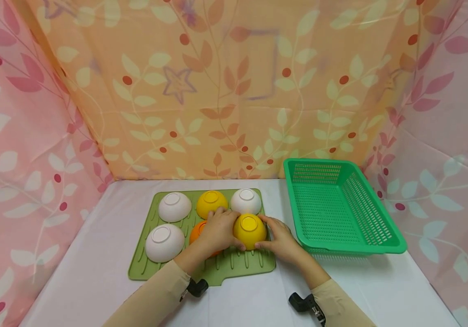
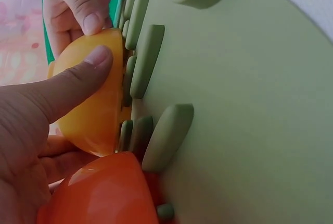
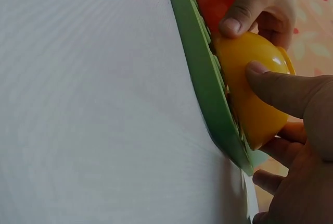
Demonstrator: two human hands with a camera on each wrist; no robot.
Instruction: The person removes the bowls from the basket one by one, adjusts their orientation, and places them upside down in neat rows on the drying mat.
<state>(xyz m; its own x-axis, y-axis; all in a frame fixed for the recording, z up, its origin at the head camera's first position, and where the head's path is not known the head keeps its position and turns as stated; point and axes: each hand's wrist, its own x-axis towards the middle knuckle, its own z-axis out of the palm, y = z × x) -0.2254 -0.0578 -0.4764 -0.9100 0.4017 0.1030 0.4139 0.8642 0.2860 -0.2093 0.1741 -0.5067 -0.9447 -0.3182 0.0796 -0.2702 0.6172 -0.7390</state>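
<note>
An upside-down yellow bowl [image 1: 250, 230] rests at the front right of a green drying mat [image 1: 242, 269]. My left hand [image 1: 219, 228] holds its left side, thumb at the front and fingers behind. On the opposite side my right hand [image 1: 280, 239] grips it the same way. In the left wrist view both thumbs press the wall of the yellow bowl [image 2: 93, 99], whose rim is down at the mat's ridges. The right wrist view also has both hands on the bowl [image 3: 260, 94]. An orange bowl [image 1: 195, 231], partly hidden by my left hand, sits just left of it.
More overturned bowls stand on the mat: a white one [image 1: 165, 243] at front left, another white one [image 1: 174, 207] behind it, a yellow one [image 1: 211, 203] and a white one [image 1: 246, 201] along the back. A green plastic basket [image 1: 328, 218] is to the right on the white-covered table [image 1: 91, 259].
</note>
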